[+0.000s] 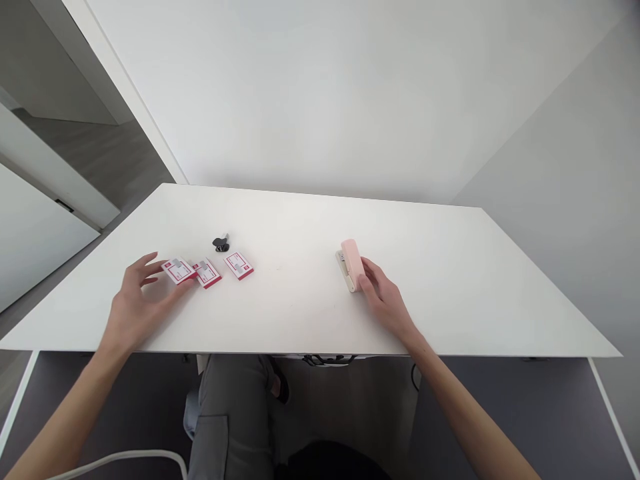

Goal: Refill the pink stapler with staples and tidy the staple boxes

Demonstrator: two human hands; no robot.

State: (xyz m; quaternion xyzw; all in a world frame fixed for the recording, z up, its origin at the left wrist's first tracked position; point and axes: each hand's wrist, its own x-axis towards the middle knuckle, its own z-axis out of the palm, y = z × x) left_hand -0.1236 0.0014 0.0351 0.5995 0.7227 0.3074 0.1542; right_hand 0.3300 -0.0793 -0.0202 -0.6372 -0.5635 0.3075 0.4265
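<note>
My left hand is at the left of the table, its thumb and fingers closed around the edges of a small red-and-white staple box. Right beside that one lies a second staple box, close to my thumb tip. A third box rests a little farther right, apart from the other two. My right hand grips a pink stapler from its right side, thumb near the front end and fingers behind. The stapler's pale base faces left.
A small black object with a metal part, perhaps a staple remover, lies behind the boxes. The white table meets a white wall at its back edge. Below the front edge are my legs and dark cabinet panels on both sides.
</note>
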